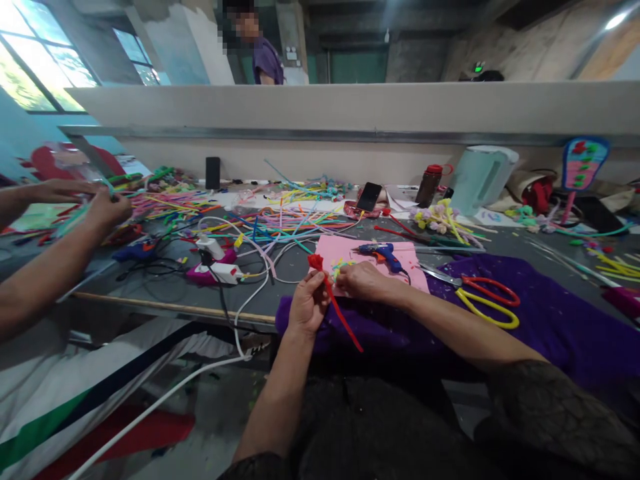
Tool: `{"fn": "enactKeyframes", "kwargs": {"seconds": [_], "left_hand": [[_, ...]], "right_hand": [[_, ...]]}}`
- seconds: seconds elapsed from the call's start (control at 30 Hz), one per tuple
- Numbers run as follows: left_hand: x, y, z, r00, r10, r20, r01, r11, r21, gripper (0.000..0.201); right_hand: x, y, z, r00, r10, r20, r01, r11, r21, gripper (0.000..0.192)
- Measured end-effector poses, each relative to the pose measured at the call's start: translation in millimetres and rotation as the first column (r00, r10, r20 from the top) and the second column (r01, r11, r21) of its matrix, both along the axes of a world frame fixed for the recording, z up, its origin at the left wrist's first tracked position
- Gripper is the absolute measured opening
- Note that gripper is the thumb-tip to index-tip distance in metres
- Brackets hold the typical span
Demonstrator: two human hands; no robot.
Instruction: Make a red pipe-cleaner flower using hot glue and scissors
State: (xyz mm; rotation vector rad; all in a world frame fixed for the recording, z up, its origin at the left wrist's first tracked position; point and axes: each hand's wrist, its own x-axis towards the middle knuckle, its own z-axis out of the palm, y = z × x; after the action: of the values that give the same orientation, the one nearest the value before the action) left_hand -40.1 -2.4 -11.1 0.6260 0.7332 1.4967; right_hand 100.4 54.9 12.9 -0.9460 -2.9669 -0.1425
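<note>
My left hand [307,301] grips a red pipe-cleaner flower [317,262] by its stem, which slants down to the right past my wrist. My right hand [364,281] rests on a pink sheet [345,250], fingers curled over a small yellow-green pipe-cleaner piece [339,268] right beside the red flower head. Both hands work above a purple cloth [550,313] at the table's front edge. A blue glue gun [383,253] lies on the pink sheet just beyond my right hand.
Red and yellow-handled scissors [483,298] lie on the purple cloth to the right. Many coloured pipe cleaners [280,223] and white cables [250,267] cover the table. Another person's hands [100,207] work at the left. A phone [369,196], a bottle [430,183] and a pale container [483,177] stand behind.
</note>
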Motion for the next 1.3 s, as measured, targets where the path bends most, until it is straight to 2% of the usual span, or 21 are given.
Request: {"fn": "enactKeyframes", "kwargs": {"seconds": [0.1, 0.17, 0.27, 0.33, 0.4, 0.47, 0.53, 0.63, 0.8, 0.97, 1.3], "left_hand": [[0.0, 0.3, 0.0, 1.0, -0.003, -0.017, 0.003, 1.0, 0.008, 0.019], [0.1, 0.3, 0.1, 1.0, -0.003, -0.029, 0.003, 1.0, 0.0, 0.019], [0.0, 0.3, -0.4, 1.0, -0.007, -0.025, 0.007, 1.0, 0.002, 0.02], [-0.1, 0.6, -1.1, 1.0, -0.014, -0.017, 0.014, 1.0, 0.01, 0.02], [-0.4, 1.1, -1.7, 1.0, -0.016, -0.011, 0.017, 1.0, 0.018, 0.019], [-0.6, 1.5, -2.0, 1.0, -0.017, -0.003, 0.017, 1.0, 0.015, 0.019], [-0.7, 1.7, -1.8, 1.0, -0.015, 0.008, 0.015, 1.0, 0.006, 0.019], [-0.8, 1.6, -1.3, 1.0, -0.019, 0.017, 0.019, 1.0, 0.016, 0.019], [-1.2, 1.1, -1.4, 0.999, -0.024, 0.024, 0.024, 1.0, 0.013, 0.018], [-1.5, 0.5, -1.1, 0.999, -0.024, 0.027, 0.023, 1.0, 0.014, 0.017], [1.0, 0.8, 2.0, 1.0, -0.006, -0.024, 0.006, 1.0, -0.029, 0.021]], "right_hand": [[-0.9, 0.5, -5.1, 1.0, -0.007, -0.017, 0.007, 1.0, 0.0, 0.022], [-0.7, 2.1, -8.3, 0.996, -0.042, -0.084, 0.042, 0.999, 0.005, 0.022], [5.9, 7.3, -8.0, 0.95, -0.112, -0.292, 0.102, 0.994, -0.048, 0.019], [15.1, 12.0, -4.1, 0.862, -0.156, -0.482, 0.072, 0.979, -0.189, 0.015], [25.3, 16.6, 1.1, 0.732, -0.251, -0.633, -0.04, 0.912, -0.408, 0.012], [33.6, 20.7, 5.1, 0.604, -0.396, -0.692, -0.176, 0.78, -0.6, 0.012], [38.6, 24.4, 6.6, 0.519, -0.521, -0.678, -0.285, 0.642, -0.712, 0.017], [41.4, 29.1, 5.3, 0.453, -0.621, -0.64, -0.377, 0.517, -0.768, 0.026], [43.5, 32.3, 4.5, 0.401, -0.671, -0.623, -0.479, 0.426, -0.767, 0.023], [44.9, 34.1, 7.1, 0.367, -0.705, -0.607, -0.525, 0.382, -0.761, 0.015], [49.0, 28.8, 8.7, 0.307, -0.669, -0.677, -0.543, 0.461, -0.702, 0.02]]}}
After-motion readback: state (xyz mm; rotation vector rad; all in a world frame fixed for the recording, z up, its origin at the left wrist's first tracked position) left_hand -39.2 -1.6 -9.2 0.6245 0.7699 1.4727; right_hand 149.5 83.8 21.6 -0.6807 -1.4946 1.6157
